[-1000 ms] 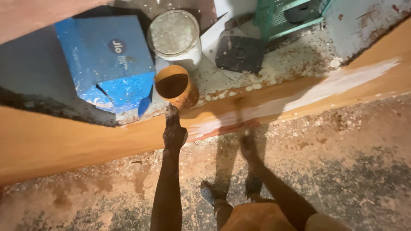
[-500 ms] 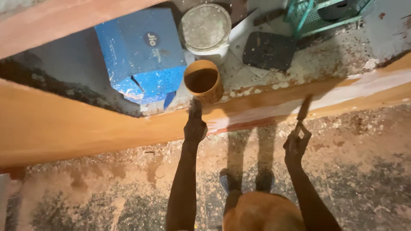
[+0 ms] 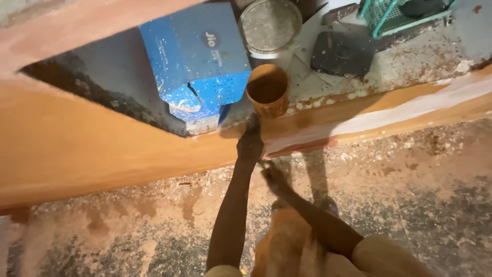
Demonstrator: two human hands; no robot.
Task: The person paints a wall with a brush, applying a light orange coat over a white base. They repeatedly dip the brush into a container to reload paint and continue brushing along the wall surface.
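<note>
In the middle of the frame the left hand (image 3: 250,146) rests on the orange-brown wooden plank (image 3: 102,149), fingers closed around something small that I cannot make out, probably a rag or brush for the finish. The right hand (image 3: 274,177) is just below it and blurred, so I cannot tell if it holds anything. The orange cup (image 3: 267,90) stands just above the left hand, touching the plank's far edge, near enough to dip into. Behind are a blue cardboard box (image 3: 197,59), a grey tin (image 3: 270,25), a dark flat pad (image 3: 342,54) and a green crate (image 3: 397,15). The dusty floor (image 3: 410,195) lies below.
</note>
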